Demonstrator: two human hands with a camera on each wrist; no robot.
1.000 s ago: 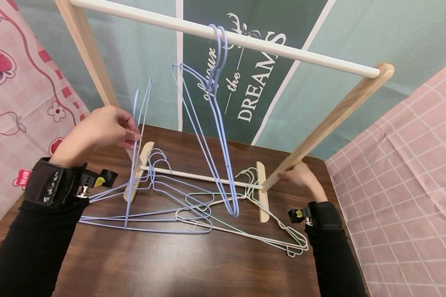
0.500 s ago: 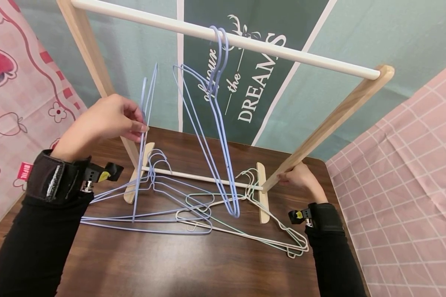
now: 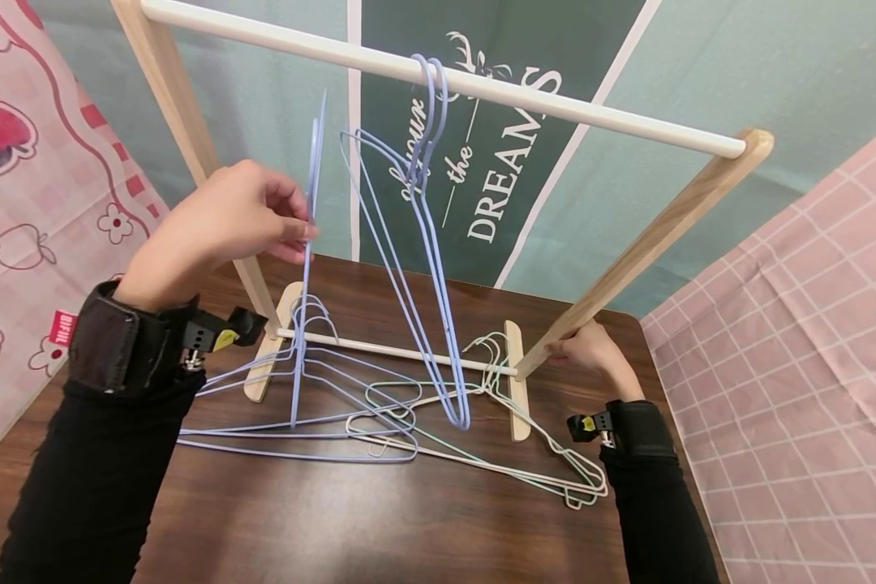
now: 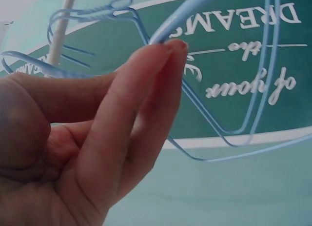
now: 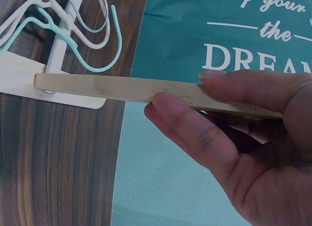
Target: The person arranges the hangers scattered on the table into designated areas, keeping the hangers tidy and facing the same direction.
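My left hand [image 3: 255, 212] pinches a blue wire hanger [image 3: 298, 341], raised upright and nearly edge-on to the head view, left of the rack's middle. In the left wrist view the thumb and fingertips [image 4: 168, 52] meet on its wire. Two more blue hangers [image 3: 438, 292] hang by their hooks from the white top rail [image 3: 555, 101]. My right hand [image 3: 587, 347] grips the right wooden post [image 3: 628, 243] low down; the right wrist view shows thumb and fingers on either side of this post [image 5: 126, 88].
Several blue hangers [image 3: 350, 460] lie on the dark wooden table [image 3: 380, 527] at the rack's left foot [image 3: 259, 381]. White and mint hangers [image 3: 511, 468] lie by the right foot [image 3: 517, 405]. Behind stands a teal cloth [image 3: 701, 73] with lettering; pink cloths flank both sides.
My left hand has moved right and up with the blue hanger, which has turned more edge-on and come closer to the hanging pair. The right hand stays on the post.
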